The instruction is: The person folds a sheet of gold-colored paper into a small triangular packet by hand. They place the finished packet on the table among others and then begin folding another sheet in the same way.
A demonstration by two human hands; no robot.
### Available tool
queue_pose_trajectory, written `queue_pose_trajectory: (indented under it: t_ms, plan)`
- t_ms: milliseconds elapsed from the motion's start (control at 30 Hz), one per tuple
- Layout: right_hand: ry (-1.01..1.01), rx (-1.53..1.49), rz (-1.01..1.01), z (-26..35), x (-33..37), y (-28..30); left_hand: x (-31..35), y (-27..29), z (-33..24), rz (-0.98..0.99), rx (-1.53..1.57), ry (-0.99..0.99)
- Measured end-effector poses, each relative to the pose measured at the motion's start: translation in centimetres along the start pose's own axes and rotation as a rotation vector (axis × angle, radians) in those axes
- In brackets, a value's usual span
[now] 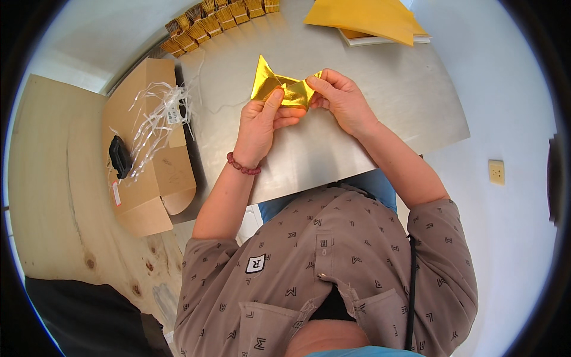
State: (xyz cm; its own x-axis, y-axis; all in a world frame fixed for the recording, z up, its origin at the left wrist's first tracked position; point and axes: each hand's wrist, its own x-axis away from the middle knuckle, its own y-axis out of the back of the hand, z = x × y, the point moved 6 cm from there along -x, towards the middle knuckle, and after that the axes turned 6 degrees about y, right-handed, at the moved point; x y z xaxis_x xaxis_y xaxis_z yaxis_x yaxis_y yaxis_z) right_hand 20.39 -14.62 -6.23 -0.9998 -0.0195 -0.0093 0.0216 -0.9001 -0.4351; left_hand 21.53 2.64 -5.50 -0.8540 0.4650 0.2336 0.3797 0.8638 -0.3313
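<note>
A shiny gold foil paper (263, 84), folded into a boat-like shape with pointed ends, is held between both hands above the metal table (410, 98). My left hand (257, 128) grips its near side, thumb pressed on the front and fingers underneath. At the paper's right end, my right hand (346, 104) pinches the tip between thumb and fingers. One pointed end stands up at the left. The fingers hide part of the lower edge and right end.
Banded bundles of folded gold paper (211, 25) line the far left edge. Gold sheets (363, 19) lie over a white stack at far right. Left of the table is an open cardboard box (169, 178), with white plastic strips (156, 122) and a black object (119, 157) on it.
</note>
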Motion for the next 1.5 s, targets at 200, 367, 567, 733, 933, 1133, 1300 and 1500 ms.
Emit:
queue_pose_trajectory:
  t_ms: [200,367,567,733,933,1133,1300,1500]
  plan:
    - [0.02,0.067,-0.017,0.2,0.1,0.3,0.0,0.2,0.0,0.004,0.003,0.0]
    - [0.029,0.027,0.017,0.2,0.1,0.3,0.1,0.2,0.0,0.0,0.003,-0.005]
    - [0.001,-0.038,-0.009,-0.2,0.1,0.6,0.1,-0.1,0.0,0.018,0.012,-0.005]
    - [-0.02,-0.086,-0.048,0.0,0.0,1.0,0.1,-0.2,0.2,0.019,-0.001,0.009]
    - [-0.017,0.023,0.048,0.3,0.4,-0.2,0.3,0.4,-0.2,-0.032,0.024,-0.005]
    - [0.014,0.197,0.102,0.4,0.5,-0.3,0.3,0.5,-0.5,-0.036,0.038,0.008]
    - [0.045,0.154,0.11,0.4,0.3,-0.2,0.5,1.0,-0.8,-0.04,0.011,0.009]
    - [0.037,0.177,0.16,0.2,0.2,-0.1,0.3,1.7,-0.7,-0.067,-0.034,0.019]
